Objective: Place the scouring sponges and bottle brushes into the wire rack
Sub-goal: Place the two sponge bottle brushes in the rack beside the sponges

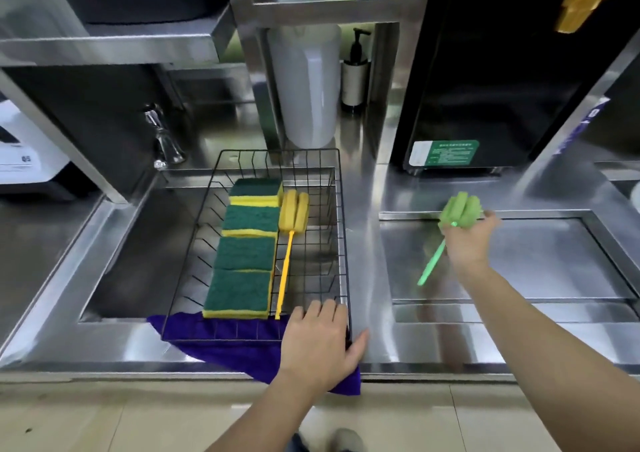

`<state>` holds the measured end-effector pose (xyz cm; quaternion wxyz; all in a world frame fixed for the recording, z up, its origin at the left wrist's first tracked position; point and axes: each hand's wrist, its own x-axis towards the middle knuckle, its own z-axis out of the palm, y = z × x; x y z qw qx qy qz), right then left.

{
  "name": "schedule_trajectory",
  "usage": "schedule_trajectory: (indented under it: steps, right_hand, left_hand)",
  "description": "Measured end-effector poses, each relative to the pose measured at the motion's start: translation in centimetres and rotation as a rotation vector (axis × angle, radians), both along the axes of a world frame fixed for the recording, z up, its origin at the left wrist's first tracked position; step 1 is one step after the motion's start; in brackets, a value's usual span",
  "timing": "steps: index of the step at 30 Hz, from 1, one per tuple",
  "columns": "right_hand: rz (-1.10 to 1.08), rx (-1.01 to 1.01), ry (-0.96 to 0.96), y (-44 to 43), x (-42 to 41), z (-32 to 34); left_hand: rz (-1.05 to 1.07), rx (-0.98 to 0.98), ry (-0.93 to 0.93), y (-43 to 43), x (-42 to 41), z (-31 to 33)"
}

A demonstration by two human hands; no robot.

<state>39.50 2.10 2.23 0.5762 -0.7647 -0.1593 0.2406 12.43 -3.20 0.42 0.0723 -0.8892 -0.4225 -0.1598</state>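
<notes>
A black wire rack [341, 209] spans the left sink. Several green-and-yellow scouring sponges [246, 252] lie in a row along its left half. A yellow bottle brush [292, 221] lies beside them, its handle pointing toward me. My left hand [320, 339] rests on the rack's near right corner, fingers over the rim. My right hand [469, 240] is over the right basin, closed on a green bottle brush [460, 209]; its foam head sticks up past my fingers and its handle points down toward me.
A purple cloth [214, 346] lies under the rack's front edge and hangs over the counter rim. A faucet [162, 136] stands behind the left sink. A white jug [306, 88], a pump bottle [355, 74] and a black appliance [485, 88] stand at the back.
</notes>
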Motion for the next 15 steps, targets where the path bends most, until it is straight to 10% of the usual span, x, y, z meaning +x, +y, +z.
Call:
schedule_trajectory:
  steps: [15]
  right_hand:
    - [0.425,0.119,0.005,6.3,-13.1,7.6]
  left_hand:
    - [0.137,0.11,-0.166,1.5,-5.9,-0.5]
